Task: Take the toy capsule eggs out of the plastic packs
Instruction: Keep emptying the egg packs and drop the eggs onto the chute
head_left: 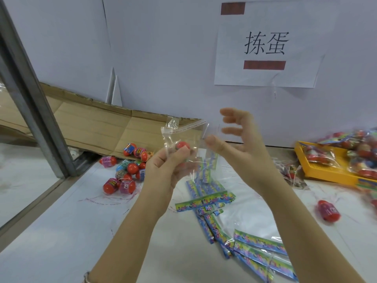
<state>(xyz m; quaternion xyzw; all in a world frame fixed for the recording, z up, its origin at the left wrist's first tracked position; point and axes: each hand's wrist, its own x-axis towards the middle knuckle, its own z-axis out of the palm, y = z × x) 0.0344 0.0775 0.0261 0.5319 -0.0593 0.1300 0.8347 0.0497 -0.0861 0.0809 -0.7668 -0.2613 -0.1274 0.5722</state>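
My left hand grips the pack around its egg, mouth upward; my right hand, spread open, hovers just beside the flap.

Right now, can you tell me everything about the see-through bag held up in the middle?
The clear plastic pack is a small, thin, crinkly see-through bag with a sealing strip across its top, which points up. It is held in the air above the table. One toy capsule egg, red on top, sits inside, low down. The left hand grips the pack's lower part around the egg. The right hand has its thumb at the pack's right edge, fingers spread; blur hides whether it touches.
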